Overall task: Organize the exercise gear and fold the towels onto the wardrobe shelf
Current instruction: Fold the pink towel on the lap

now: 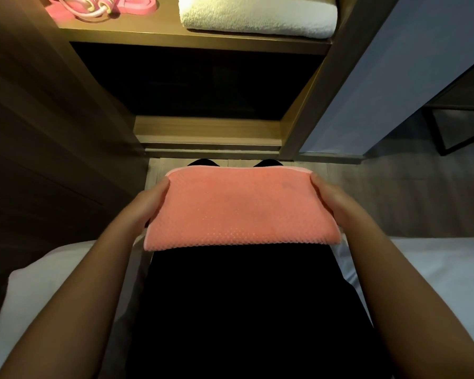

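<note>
folded coral towel (241, 209), flat, below wardrobe shelf (153, 32)

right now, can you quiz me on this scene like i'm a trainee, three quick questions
1. True or false: the white towel already lies folded on the wardrobe shelf.
2. How is the coral towel held?
A) the left hand and the right hand grip one end each
B) the right hand alone
C) draped over a forearm
3. Fill in: on the shelf, the pink jump rope lies to the ___ of the white towel.

Key: 1 true; 2 A; 3 left
</note>
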